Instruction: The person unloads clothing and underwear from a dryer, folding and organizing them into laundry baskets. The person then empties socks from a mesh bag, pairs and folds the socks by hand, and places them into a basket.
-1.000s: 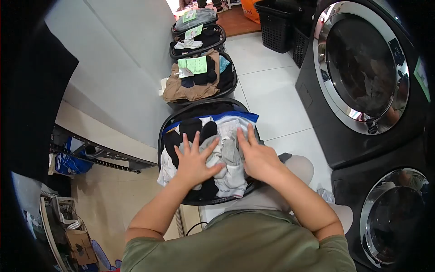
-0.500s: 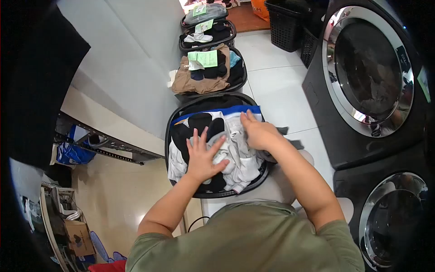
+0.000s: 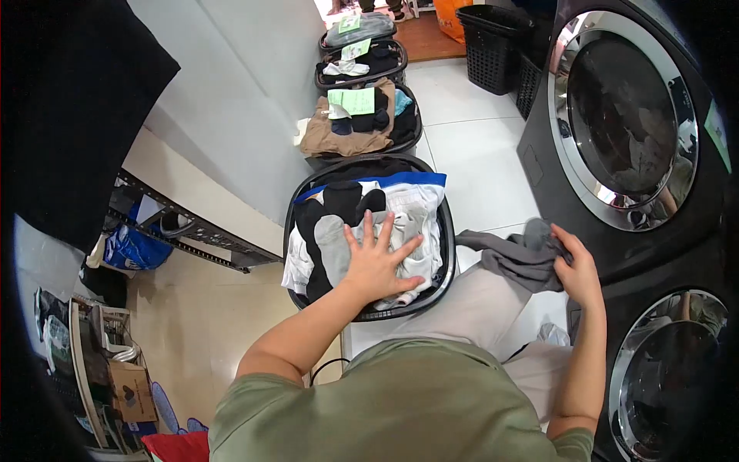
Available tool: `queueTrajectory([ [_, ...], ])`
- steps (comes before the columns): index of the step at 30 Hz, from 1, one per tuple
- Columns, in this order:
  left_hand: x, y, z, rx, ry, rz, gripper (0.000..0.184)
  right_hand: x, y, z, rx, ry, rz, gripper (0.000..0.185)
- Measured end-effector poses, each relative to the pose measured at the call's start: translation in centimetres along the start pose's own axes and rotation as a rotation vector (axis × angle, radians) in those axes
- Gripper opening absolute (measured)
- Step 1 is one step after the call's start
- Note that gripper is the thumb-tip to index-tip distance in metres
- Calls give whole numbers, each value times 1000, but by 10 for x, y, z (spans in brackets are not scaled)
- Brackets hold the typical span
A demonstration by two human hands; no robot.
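Note:
My left hand (image 3: pixel 379 266) lies with fingers spread on white and grey socks (image 3: pixel 333 245) in a black laundry basket (image 3: pixel 291 223) in front of me. Black garments and a blue-edged white cloth (image 3: pixel 413 179) are in the same basket. Off to the basket's right, my right hand (image 3: pixel 573 266) grips a dark grey cloth (image 3: pixel 512 254), its fingers closed on the right end. The cloth's other end stretches over my leg toward the basket rim.
More filled baskets (image 3: pixel 419 127) with green paper slips (image 3: pixel 352 102) line the wall beyond. Front-loading machines (image 3: pixel 539 192) stand at right. Empty-looking black baskets (image 3: pixel 493 58) are at the back, a metal shelf (image 3: pixel 192 231) at left, a cardboard box (image 3: pixel 132 391) lower left.
My right hand has moved from the basket out to the right and now holds the dark grey cloth. My left hand has shifted slightly right over the socks, still spread.

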State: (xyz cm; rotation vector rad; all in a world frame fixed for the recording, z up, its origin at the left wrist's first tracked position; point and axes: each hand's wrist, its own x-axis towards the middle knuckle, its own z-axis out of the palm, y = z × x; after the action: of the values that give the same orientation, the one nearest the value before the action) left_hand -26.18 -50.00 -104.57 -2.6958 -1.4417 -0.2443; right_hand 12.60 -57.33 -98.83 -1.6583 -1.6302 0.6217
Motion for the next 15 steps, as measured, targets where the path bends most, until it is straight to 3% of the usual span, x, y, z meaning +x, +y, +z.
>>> queueTrajectory([
  [3, -1, -9, 20, 13, 42, 79, 82, -11, 29, 2, 144, 51, 109, 54],
  [8, -8, -7, 15, 18, 50, 108, 82, -18, 36, -6, 14, 131, 109, 57],
  [11, -11, -4, -16, -86, 16, 79, 77, -20, 46, -17, -141, 189, 59, 60],
  [14, -28, -15, -56, 29, 174, 85, 74, -31, 49, -32, -161, 211, 142, 60],
  [15, -36, -19, -72, 53, 199, -36, 73, -34, 56, -37, -173, 208, 150, 60],
])
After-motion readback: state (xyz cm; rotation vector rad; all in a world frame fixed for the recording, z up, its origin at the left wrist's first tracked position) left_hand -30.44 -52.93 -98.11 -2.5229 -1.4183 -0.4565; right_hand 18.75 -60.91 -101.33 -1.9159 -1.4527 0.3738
